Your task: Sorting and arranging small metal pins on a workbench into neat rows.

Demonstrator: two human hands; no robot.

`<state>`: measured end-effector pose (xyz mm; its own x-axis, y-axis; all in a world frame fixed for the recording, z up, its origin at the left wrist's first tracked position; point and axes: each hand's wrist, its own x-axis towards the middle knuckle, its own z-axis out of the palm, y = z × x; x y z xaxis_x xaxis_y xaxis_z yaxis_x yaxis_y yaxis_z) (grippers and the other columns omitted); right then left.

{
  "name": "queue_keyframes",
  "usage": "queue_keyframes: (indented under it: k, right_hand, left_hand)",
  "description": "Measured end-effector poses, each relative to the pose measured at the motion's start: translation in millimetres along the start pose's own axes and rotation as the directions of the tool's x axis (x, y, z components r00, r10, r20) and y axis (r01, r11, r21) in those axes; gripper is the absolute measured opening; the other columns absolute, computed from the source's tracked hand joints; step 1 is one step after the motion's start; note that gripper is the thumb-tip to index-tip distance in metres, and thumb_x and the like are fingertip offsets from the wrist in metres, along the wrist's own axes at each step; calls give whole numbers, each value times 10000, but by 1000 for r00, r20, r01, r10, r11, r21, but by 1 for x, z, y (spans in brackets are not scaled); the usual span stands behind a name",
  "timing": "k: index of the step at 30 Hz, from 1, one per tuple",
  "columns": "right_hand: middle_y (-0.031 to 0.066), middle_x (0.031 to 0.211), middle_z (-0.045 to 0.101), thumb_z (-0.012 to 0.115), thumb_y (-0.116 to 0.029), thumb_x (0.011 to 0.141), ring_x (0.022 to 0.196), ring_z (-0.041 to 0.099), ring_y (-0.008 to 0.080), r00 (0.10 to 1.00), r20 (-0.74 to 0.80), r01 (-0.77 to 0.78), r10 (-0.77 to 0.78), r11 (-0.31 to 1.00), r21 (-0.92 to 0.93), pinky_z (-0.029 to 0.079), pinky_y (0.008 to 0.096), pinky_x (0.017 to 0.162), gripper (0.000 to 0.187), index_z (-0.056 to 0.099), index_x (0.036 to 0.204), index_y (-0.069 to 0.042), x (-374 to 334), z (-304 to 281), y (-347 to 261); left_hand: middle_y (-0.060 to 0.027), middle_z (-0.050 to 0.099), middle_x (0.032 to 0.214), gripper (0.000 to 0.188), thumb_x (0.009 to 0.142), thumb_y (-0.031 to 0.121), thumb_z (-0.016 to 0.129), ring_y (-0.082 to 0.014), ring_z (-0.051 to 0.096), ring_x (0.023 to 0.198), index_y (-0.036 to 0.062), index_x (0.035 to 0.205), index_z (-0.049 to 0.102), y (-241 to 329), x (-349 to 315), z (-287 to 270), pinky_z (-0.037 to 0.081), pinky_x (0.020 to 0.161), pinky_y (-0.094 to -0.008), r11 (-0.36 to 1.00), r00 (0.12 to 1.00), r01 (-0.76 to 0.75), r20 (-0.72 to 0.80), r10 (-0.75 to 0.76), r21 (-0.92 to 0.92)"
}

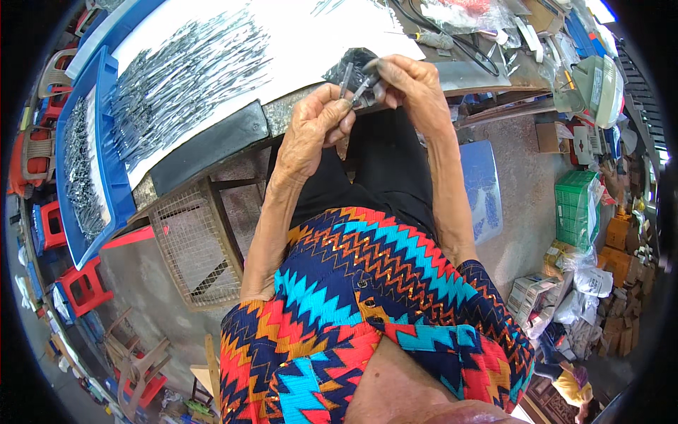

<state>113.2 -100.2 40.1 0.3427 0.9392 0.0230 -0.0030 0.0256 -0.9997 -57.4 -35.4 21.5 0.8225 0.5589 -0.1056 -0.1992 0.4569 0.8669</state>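
My left hand (318, 120) is closed, pinching small, narrow, translucent plastic pieces (346, 79) between thumb and fingers. They stick up past the fingertips at the table's front edge. Right beside it, my right hand (409, 79) is closed too, with thumb and fingertips pressed together near the end of one piece; what it holds is too small to make out. Just beyond both hands lies a dark heap (353, 58), partly hidden by the fingers. Many thin dark strips (191, 74) are spread over a white sheet (311, 42) to the left.
A blue tray (126, 191) with small dark pieces stands at the left. Black padding (212, 145) covers part of the table edge. Cables (459, 44) and clutter lie at the back right, near a pale green lamp-like device (597, 85). A wire-mesh rack (194, 244) stands below.
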Motion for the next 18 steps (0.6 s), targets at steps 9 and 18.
queue_keyframes:
  k: [9,18]
  right_hand:
    - [186,803,601,548,-138,765,774,584,350,926,-5,203,-378,509,-836,450,385,688,173,607,848,2,24,13,23]
    - [184,802,583,523,-142,759,773,568,346,957,73,152,-282,270,-951,441,415,684,161,561,815,3,23,21,22]
  left_hand:
    - [17,469,632,237,877,222,499,-22,328,479,30,1015,485,4,-1,-6,220,420,-152,992,987,-87,-128,98,95]
    - [17,454,620,255,896,254,474,-21,316,470,34,1024,483,4,-1,-6,214,414,-155,987,984,-101,-133,117,121]
